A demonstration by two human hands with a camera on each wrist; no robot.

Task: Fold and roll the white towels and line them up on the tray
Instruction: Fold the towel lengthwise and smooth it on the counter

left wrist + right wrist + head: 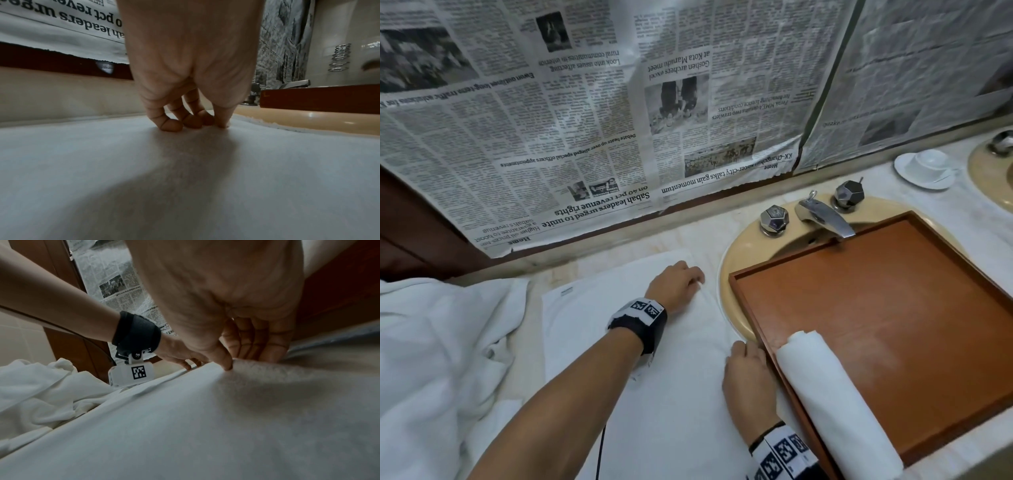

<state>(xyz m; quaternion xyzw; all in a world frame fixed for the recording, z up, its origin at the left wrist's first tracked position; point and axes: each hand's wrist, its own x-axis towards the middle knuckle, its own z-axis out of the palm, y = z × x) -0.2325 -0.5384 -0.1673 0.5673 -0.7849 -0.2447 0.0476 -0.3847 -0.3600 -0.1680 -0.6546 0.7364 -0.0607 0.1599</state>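
left hand (677, 287): palm down, fingertips (171, 126) curled onto the flat white towel's (671, 387) far right edge, grip pinching it | right hand (748, 380): thumb and fingers pinching the near right edge (beside the wooden tray (893, 308)) | towel spread on worktop (592, 267) | rolled towel (832, 394) on tray

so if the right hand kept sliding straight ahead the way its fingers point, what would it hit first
Most likely the tray: the right hand lies on the flat towel, close beside the tray's left wall, fingers pointing up along it. It might skim past onto the sink rim instead; depth is unclear.
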